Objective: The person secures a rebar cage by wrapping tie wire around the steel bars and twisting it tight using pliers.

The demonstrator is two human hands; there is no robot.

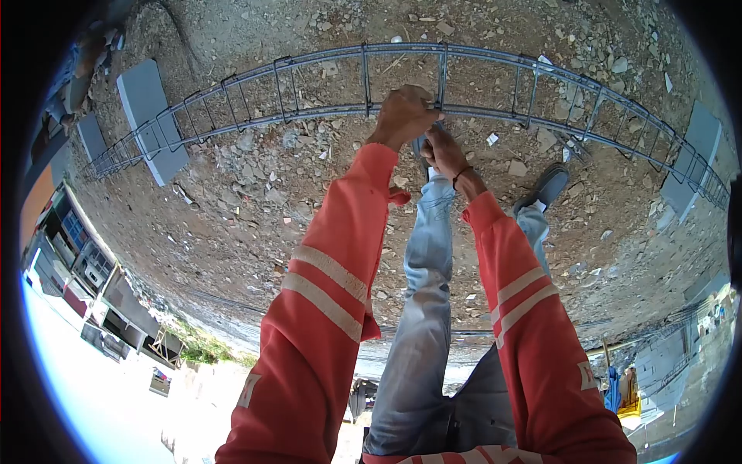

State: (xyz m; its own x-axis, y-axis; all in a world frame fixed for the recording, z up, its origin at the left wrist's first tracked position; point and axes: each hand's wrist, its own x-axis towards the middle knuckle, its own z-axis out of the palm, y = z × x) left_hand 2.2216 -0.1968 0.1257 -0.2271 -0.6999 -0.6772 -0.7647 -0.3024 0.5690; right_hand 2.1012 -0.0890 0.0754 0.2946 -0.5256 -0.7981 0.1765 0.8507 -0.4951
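A long rebar cage (325,112), made of thin steel bars with stirrups at intervals, curves across the upper part of the head view. My left hand (404,116) is closed over its near bars, close to a stirrup (442,77). Just below and to the right, my right hand (447,157) makes a fist with the thumb side toward the left hand. Whatever sits inside the right fist is hidden. The two hands nearly touch, above my shoe (420,147).
Grey slabs lie under the cage, a large one (143,97) at left and another (690,158) at right. Stony, rubble-strewn ground (247,201) surrounds my feet; the other shoe (550,185) stands at right. Buildings (85,263) show at lower left.
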